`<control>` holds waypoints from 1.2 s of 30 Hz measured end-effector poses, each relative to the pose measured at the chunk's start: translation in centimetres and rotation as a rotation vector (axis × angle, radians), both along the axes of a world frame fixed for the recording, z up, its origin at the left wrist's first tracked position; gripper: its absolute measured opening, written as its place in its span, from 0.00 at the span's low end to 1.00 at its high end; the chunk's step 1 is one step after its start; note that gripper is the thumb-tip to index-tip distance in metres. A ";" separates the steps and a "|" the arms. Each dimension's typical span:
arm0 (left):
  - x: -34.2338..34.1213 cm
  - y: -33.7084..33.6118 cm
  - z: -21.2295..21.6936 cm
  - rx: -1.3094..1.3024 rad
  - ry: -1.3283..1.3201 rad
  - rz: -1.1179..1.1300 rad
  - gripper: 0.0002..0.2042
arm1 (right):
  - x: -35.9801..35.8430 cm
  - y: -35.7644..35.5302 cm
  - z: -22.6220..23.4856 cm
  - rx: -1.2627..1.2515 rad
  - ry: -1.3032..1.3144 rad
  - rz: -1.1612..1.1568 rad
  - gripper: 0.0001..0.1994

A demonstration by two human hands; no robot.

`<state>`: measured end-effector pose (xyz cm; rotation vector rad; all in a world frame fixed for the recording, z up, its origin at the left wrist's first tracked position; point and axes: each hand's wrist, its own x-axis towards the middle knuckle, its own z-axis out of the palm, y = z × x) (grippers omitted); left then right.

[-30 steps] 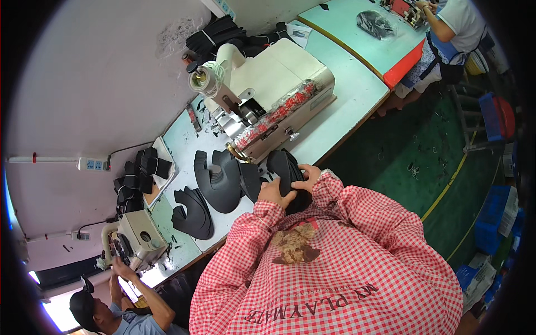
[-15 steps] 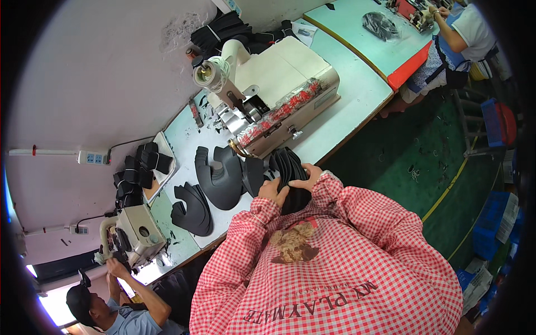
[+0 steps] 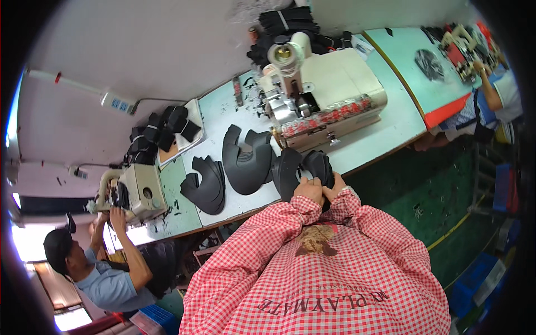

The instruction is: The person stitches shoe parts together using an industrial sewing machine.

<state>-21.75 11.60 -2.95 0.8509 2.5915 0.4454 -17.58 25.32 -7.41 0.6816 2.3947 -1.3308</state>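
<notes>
At the table's near edge, a stack of black curved foam-like pieces [image 3: 319, 163] sits in front of me. My left hand [image 3: 310, 190] has its fingers curled on the near side of this stack, and my right hand [image 3: 335, 188] grips its right side, thumb toward the left hand. The hands nearly touch; some fingertips are hidden. Against the stack's left side rests another black curved piece [image 3: 286, 170]. Farther left lie a U-shaped black stack [image 3: 244, 172] and a fanned black stack [image 3: 207, 188]. Just beyond my hands stands a cream sewing machine [image 3: 343, 78].
Black bundles [image 3: 287, 22] are piled behind the machine, and more bundles [image 3: 162, 131] lie at the left. A co-worker [image 3: 106, 268] sits at a second machine [image 3: 144, 192] on the left; another person [image 3: 497, 100] works far right. Blue crates [image 3: 472, 282] stand on the green floor.
My view has shifted, so the table and machine appear farther right. My hands have come closer together on the near side of the black stack, which now shows a curved opening.
</notes>
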 end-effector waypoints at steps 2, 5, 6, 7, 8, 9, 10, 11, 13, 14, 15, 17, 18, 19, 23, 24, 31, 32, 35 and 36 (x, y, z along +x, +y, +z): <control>-0.3 -0.8 -0.5 0.043 0.042 0.024 0.14 | -0.5 -0.1 0.6 -0.015 -0.047 -0.007 0.37; -2.7 -3.1 0.6 0.374 -0.032 0.328 0.12 | -0.4 -0.2 -0.5 -0.060 0.087 -0.036 0.37; -4.5 -4.7 4.6 0.548 -0.084 0.418 0.12 | 0.1 0.9 -2.7 -0.066 0.114 -0.081 0.37; -6.1 -8.1 8.1 0.497 -0.079 0.513 0.12 | 0.3 1.5 -3.6 -0.038 0.174 -0.044 0.36; -7.6 -11.8 10.6 0.416 -0.120 0.625 0.10 | 0.4 2.0 -4.2 -0.134 0.143 -0.065 0.37; -9.0 -18.9 7.0 0.725 -0.322 0.769 0.08 | 0.1 1.9 -4.2 -0.232 0.117 -0.069 0.38; -9.4 -20.3 11.7 0.646 -0.202 0.831 0.09 | 0.0 2.2 -3.5 -0.223 0.104 -0.074 0.38; -9.9 -26.5 9.5 0.719 -0.181 0.975 0.10 | -0.7 1.2 -1.0 -0.214 0.074 -0.040 0.38; -10.1 -31.0 7.5 1.150 -0.425 1.161 0.13 | -0.8 1.1 -0.1 -0.189 0.039 -0.034 0.37; -10.0 -33.7 5.3 1.154 -0.427 1.164 0.13 | -0.6 1.4 -0.6 -0.202 0.040 -0.038 0.37; -9.5 -36.7 2.1 0.882 -0.351 1.233 0.16 | -0.8 1.3 -0.9 -0.217 0.040 -0.036 0.37; -8.2 -41.7 -3.7 0.607 -0.275 1.296 0.18 | -0.9 0.9 -0.7 -0.216 0.025 -0.020 0.36; -7.5 -43.8 -5.9 0.397 -0.236 1.446 0.20 | -1.0 0.9 -1.2 -0.251 0.030 -0.031 0.36; -6.9 -44.8 -6.9 0.179 -0.198 1.583 0.23 | -1.0 0.9 -1.7 -0.285 0.033 -0.044 0.36; -6.5 -37.4 -2.9 0.230 0.295 1.411 0.26 | -0.3 1.9 -1.9 -0.246 0.035 -0.078 0.36; -5.4 -37.7 -3.6 0.086 0.680 1.156 0.22 | -0.6 1.6 -1.7 -0.221 0.053 -0.038 0.36; -0.5 -7.8 1.4 0.338 0.061 -0.094 0.34 | 0.5 1.8 -3.1 -0.286 0.143 -0.128 0.33; 0.0 -5.6 1.5 0.254 0.152 -0.170 0.38 | 0.1 1.1 -1.1 -0.303 0.148 -0.123 0.33; -0.8 -2.7 1.5 0.000 0.030 -0.194 0.44 | 0.3 1.4 -1.8 -0.343 0.164 -0.090 0.34; -1.0 -2.6 1.2 0.007 -0.022 -0.172 0.46 | 0.8 1.9 -2.3 -0.500 0.119 -0.116 0.36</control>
